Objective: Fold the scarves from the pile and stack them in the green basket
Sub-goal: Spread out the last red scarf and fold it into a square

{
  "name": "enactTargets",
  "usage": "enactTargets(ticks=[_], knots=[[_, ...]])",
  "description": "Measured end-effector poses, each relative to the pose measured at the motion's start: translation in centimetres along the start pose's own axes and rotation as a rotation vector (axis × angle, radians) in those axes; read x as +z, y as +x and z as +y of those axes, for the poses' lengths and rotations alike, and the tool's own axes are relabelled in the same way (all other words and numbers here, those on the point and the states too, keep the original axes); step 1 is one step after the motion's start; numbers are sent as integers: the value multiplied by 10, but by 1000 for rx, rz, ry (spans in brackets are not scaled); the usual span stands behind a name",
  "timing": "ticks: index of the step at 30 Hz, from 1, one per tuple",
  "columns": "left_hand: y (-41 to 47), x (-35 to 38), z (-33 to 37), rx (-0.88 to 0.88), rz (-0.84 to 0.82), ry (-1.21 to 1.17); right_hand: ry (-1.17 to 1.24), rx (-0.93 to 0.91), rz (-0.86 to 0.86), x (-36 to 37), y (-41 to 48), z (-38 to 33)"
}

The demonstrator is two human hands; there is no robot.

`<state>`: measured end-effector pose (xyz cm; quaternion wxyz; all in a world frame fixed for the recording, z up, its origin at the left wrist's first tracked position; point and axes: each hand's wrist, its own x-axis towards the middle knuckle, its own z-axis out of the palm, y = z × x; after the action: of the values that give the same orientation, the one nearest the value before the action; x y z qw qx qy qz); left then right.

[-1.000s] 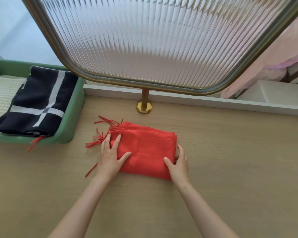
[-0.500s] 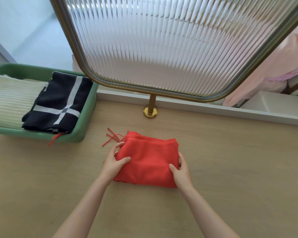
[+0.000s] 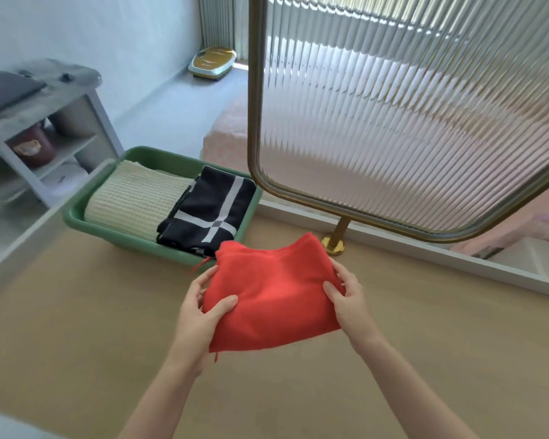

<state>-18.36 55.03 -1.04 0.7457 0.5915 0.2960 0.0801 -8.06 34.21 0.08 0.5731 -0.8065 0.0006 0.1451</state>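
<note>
Red folded scarf (image 3: pixel 273 293) hangs over the worktop (image 3: pixel 76 327), just beside the green basket (image 3: pixel 121 240). My left hand (image 3: pixel 200 315) pinches its left edge and my right hand (image 3: pixel 346 296) its right edge, both grips closed on cloth. In the basket I see a cream scarf (image 3: pixel 133 201) beside a black scarf (image 3: pixel 210 207).
</note>
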Motion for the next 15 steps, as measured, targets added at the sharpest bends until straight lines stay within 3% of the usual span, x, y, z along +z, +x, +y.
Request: enactTargets(ticks=[8, 15], knots=[[22, -67, 71, 191, 379, -269, -144, -310, -180, 113, 68, -131], [106, -83, 102, 251, 726, -309, -426, -540, -250, 219, 174, -206]])
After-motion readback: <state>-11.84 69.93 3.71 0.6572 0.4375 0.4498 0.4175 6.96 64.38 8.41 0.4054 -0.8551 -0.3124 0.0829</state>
